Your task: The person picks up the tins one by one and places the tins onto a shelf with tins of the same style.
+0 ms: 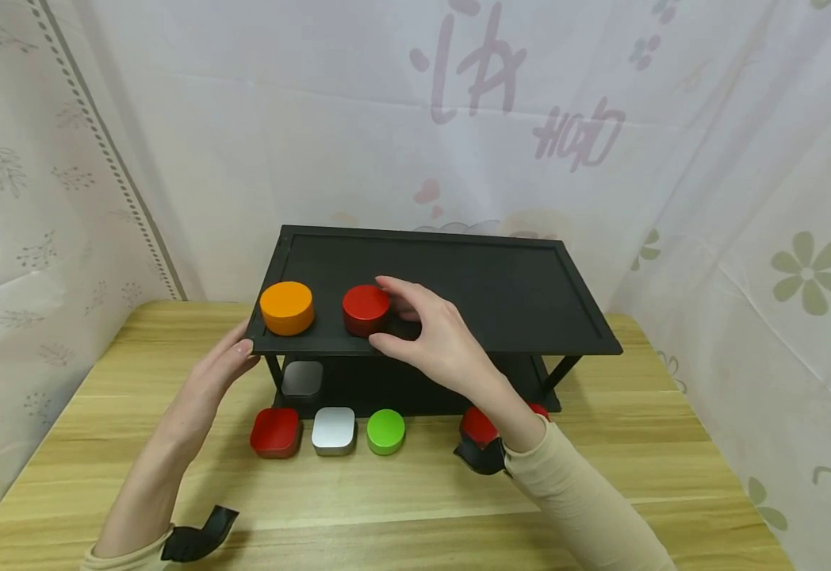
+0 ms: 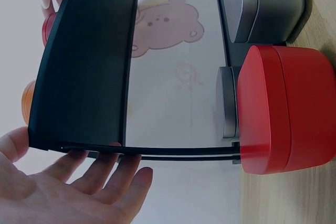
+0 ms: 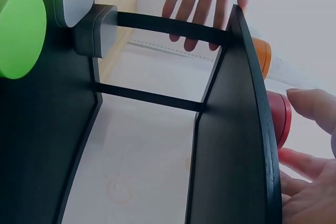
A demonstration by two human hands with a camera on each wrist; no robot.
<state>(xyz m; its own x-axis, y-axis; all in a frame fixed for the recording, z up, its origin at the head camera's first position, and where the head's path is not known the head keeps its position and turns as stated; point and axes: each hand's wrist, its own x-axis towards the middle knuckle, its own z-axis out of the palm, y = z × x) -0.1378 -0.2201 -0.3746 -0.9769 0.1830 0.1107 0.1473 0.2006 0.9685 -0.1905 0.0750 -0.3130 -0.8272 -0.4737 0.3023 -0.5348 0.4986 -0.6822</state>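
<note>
The right hand (image 1: 433, 329) has its thumb and fingers partly spread, curled about the round red tin (image 1: 366, 309) on the upper tier of the black two-tier shelf (image 1: 451, 285). The round orange tin (image 1: 287, 308) stands apart, to its left. The left hand (image 1: 221, 369) touches the shelf's front left corner, fingers extended. The square red tin (image 1: 276, 434) stands on the worktop (image 1: 358, 507).

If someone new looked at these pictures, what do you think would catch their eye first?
Probably the round orange tin and round red tin, bright on the left part of the black shelf's top. The right hand is at the red tin; the left hand is at the shelf's left front corner. The green tin stands out on the table in front.
</note>
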